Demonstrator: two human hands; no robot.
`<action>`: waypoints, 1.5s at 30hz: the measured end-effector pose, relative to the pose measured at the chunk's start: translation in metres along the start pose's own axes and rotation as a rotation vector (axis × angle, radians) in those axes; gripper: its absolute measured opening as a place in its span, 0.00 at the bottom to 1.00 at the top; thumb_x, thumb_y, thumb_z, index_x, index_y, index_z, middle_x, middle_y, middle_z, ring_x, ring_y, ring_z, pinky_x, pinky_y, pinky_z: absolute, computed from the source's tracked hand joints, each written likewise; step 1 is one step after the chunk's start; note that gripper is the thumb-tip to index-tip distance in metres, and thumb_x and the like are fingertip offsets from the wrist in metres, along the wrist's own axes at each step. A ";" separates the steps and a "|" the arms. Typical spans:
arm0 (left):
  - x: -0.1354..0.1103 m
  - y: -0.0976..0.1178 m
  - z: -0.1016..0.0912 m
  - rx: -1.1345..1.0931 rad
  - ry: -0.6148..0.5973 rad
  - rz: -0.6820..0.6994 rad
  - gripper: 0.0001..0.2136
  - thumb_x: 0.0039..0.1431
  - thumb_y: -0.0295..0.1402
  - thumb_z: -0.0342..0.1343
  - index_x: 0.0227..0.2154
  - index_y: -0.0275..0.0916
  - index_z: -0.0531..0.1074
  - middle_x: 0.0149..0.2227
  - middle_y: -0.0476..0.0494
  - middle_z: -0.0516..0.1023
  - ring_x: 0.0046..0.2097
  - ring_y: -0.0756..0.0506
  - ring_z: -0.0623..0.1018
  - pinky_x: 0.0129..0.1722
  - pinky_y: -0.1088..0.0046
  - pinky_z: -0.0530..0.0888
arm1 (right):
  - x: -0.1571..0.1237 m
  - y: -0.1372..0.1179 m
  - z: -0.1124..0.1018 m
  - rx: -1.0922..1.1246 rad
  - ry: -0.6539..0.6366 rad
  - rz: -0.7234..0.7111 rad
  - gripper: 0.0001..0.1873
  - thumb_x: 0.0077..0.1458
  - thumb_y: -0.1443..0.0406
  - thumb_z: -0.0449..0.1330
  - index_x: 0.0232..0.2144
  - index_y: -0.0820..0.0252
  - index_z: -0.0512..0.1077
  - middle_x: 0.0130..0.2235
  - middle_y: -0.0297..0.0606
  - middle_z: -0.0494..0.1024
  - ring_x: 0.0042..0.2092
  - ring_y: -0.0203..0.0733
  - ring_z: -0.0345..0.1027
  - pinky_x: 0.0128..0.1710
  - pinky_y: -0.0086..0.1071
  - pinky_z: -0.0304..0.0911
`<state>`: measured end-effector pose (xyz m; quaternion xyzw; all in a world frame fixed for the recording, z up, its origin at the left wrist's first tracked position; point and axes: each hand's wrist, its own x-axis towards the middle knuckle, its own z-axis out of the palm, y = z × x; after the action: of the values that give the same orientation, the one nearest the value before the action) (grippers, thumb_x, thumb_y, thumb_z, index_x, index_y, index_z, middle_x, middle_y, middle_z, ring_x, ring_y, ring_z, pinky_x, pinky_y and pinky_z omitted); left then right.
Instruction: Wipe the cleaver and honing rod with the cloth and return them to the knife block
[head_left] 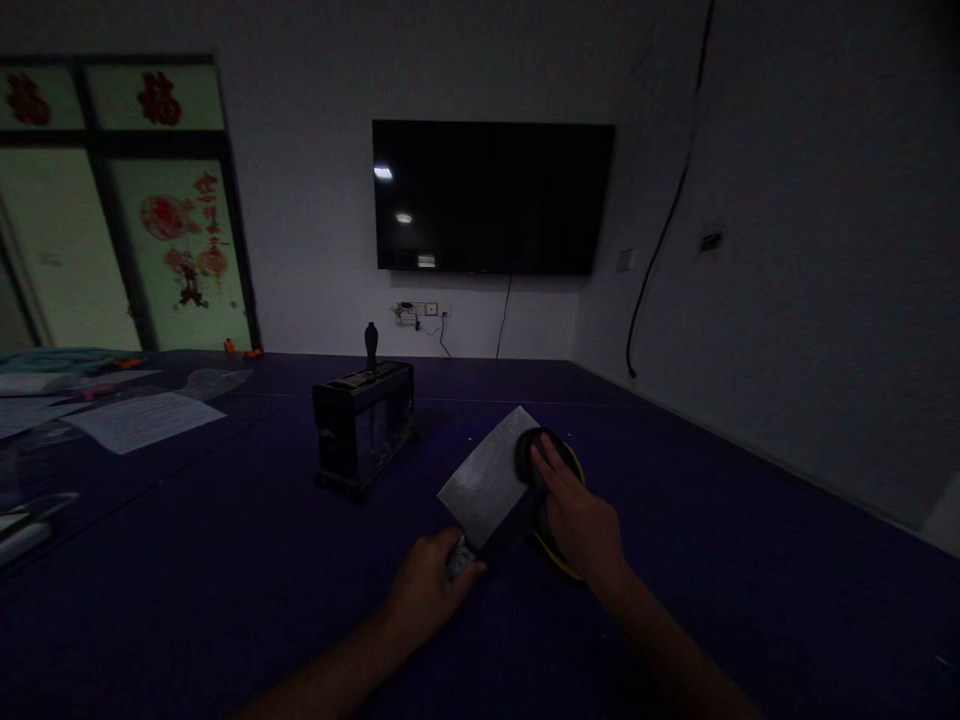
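Observation:
My left hand (431, 590) is closed around the patterned handle (460, 558) of a cleaver. The broad grey blade of the cleaver (487, 480) points up and to the right, above the dark blue surface. My right hand (581, 520) presses a dark, soft-looking cloth with a yellow edge (570, 465) against the far end of the blade. Part of this cloth hangs below the hand, and the dim light hides its detail. Left of the blade stands a black knife block (364, 425) with a see-through side. One dark handle (371, 345) rises from its top.
Written paper sheets (146, 420) and crumpled clear plastic (214, 382) lie at the left. Small orange things (244, 350) sit by the far left edge. A television (491, 197) hangs on the far wall; a dark cable (660, 245) runs down the right wall.

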<state>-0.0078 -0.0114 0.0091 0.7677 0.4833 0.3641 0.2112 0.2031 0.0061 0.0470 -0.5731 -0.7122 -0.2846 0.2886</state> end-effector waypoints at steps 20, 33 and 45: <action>0.005 -0.005 0.009 -0.039 0.006 0.014 0.08 0.48 0.27 0.49 0.28 0.34 0.73 0.26 0.41 0.77 0.27 0.46 0.74 0.25 0.75 0.63 | -0.016 -0.058 -0.003 0.183 -0.339 -0.420 0.35 0.49 0.75 0.46 0.60 0.53 0.56 0.64 0.34 0.50 0.32 0.37 0.74 0.27 0.33 0.70; 0.003 -0.004 0.007 0.136 -0.062 0.005 0.10 0.54 0.34 0.49 0.34 0.36 0.72 0.32 0.41 0.78 0.32 0.46 0.75 0.29 0.75 0.65 | -0.009 -0.054 -0.010 0.044 -0.418 -0.321 0.38 0.48 0.76 0.45 0.61 0.49 0.51 0.65 0.29 0.41 0.33 0.37 0.74 0.29 0.34 0.70; 0.000 -0.001 0.001 0.310 -0.158 -0.040 0.14 0.57 0.41 0.49 0.39 0.38 0.72 0.35 0.41 0.77 0.36 0.44 0.75 0.31 0.74 0.65 | 0.003 -0.019 -0.008 -0.063 -0.242 0.041 0.36 0.53 0.75 0.43 0.62 0.47 0.46 0.65 0.30 0.43 0.39 0.40 0.74 0.25 0.31 0.72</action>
<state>-0.0072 -0.0116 0.0076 0.8074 0.5309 0.2195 0.1346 0.1849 -0.0012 0.0526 -0.6266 -0.7205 -0.2297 0.1881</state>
